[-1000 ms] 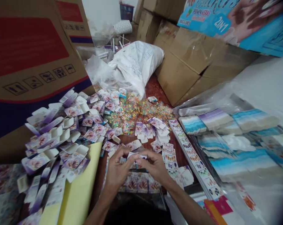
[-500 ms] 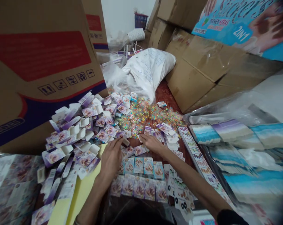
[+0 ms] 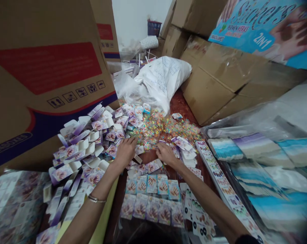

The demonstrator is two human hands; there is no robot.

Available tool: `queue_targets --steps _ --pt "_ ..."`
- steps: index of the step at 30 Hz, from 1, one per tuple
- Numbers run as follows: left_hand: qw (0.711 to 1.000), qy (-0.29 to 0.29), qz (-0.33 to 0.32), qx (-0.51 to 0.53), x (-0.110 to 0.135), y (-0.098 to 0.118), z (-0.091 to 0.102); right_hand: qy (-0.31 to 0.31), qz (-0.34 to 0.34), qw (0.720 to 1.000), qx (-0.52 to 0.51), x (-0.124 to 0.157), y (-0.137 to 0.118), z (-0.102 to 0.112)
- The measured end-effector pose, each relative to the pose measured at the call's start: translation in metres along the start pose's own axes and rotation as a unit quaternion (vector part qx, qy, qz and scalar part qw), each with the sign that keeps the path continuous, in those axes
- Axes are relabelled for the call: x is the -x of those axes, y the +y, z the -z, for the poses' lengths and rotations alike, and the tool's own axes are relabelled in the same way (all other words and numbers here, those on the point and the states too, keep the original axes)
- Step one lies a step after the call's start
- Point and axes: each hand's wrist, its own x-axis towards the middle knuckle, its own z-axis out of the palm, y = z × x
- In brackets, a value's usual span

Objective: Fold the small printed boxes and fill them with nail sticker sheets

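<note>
My left hand (image 3: pixel 125 152) reaches over a loose pile of purple-and-white printed card blisters (image 3: pixel 84 145), with a folded card piece (image 3: pixel 137 159) just below its fingertips. My right hand (image 3: pixel 166 154) rests beside it on the red-brown table (image 3: pixel 148 157), its fingertips close to small cards (image 3: pixel 180 142). Whether those fingers hold anything is hard to see. Nearer me, two rows of printed nail-design cards (image 3: pixel 150 196) lie flat. A thin bangle (image 3: pixel 96 199) circles my left wrist.
A heap of small multicoloured pieces (image 3: pixel 156 128) lies beyond my hands, below a white sack (image 3: pixel 163 81). Large cardboard boxes (image 3: pixel 49 74) stand left and behind. Plastic-wrapped blue-and-white stacks (image 3: pixel 255 149) and long printed sticker strips (image 3: pixel 219 179) lie to the right.
My hands were together pinching a card a second ago. They have since parted and moved forward over the pile. Two rows of cards now show below them.
</note>
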Motion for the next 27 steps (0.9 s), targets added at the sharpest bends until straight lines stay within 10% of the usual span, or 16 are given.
queue_targets --steps 13,27 --pt "0.997 0.046 0.067 0.017 -0.076 -0.008 0.008 0.105 -0.141 0.952 -0.251 0.05 -0.01 0.052" --pt "0.927 0.069 0.129 0.344 0.002 0.005 0.037 0.083 -0.242 0.849 -0.463 0.042 -0.046 0.069"
